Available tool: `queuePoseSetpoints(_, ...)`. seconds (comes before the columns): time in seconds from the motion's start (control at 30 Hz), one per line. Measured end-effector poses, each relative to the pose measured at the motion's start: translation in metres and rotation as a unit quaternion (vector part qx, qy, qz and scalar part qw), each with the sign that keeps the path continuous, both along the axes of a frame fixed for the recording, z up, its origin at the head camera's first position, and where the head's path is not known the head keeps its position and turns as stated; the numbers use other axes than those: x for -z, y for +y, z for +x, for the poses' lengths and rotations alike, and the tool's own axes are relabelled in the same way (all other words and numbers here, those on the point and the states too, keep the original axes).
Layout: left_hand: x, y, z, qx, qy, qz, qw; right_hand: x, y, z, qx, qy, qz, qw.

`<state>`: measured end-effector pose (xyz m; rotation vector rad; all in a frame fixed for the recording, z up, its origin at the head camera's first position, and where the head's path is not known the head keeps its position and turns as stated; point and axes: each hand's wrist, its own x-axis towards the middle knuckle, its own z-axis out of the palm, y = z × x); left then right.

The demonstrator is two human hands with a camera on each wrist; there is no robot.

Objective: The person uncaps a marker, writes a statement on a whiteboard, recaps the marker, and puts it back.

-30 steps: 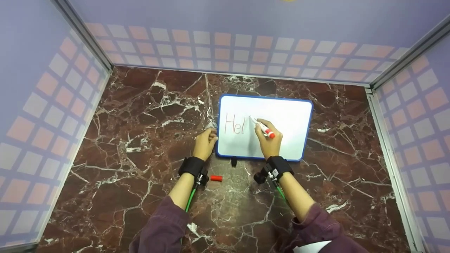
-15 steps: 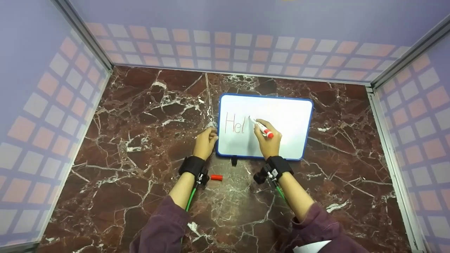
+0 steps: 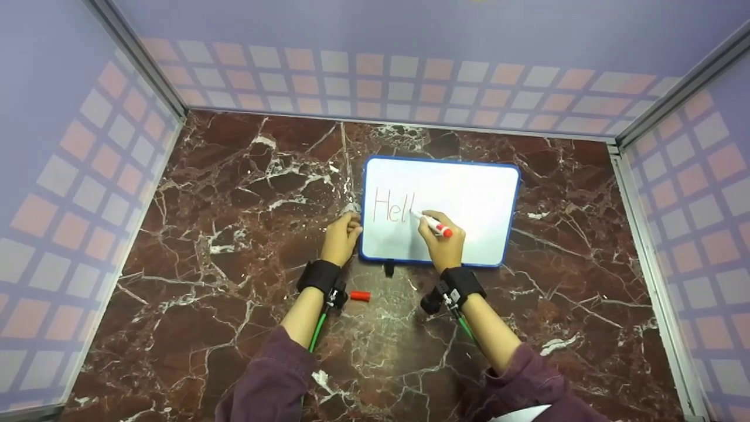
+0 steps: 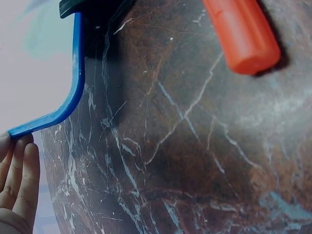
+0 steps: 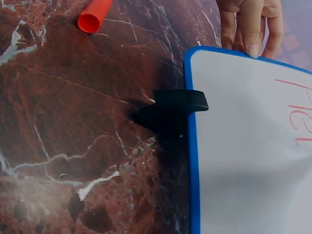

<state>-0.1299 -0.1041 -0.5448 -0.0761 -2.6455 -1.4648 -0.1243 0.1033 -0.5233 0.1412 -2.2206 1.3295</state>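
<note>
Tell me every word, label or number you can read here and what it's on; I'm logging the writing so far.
"Hell" in red marker, on the whiteboard; the right hand holds the marker with its tip just after the last letter.
In the right wrist view only "Hel" shows, turned sideways.
No other text is readable: the red cap, the board's black clip and the wrist straps show no legible label.

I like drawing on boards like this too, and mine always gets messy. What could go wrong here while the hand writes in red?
The right hand rests low on the whiteboard while holding the marker, so it might smear the red letters beside it.

Only the fingers of the left hand touch the board's blue edge, so the board could slide on the smooth marble table.

The red cap lies loose near the wrists and could get knocked away.
</note>
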Motion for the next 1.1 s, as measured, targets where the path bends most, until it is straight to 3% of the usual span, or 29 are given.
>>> queuePoseSetpoints(0.57, -0.001, 0.000, 0.000, -0.004, -0.009, 0.007, 0.9999, 0.006, 0.001, 0.010, 0.011, -0.021, 0.036, 0.999)
queuePoseSetpoints(1.1, 0.001, 0.000, 0.000, -0.004, -0.001, 0.002, 1.0000, 0.007, 0.003, 0.011, 0.018, -0.032, -0.002, 0.999)
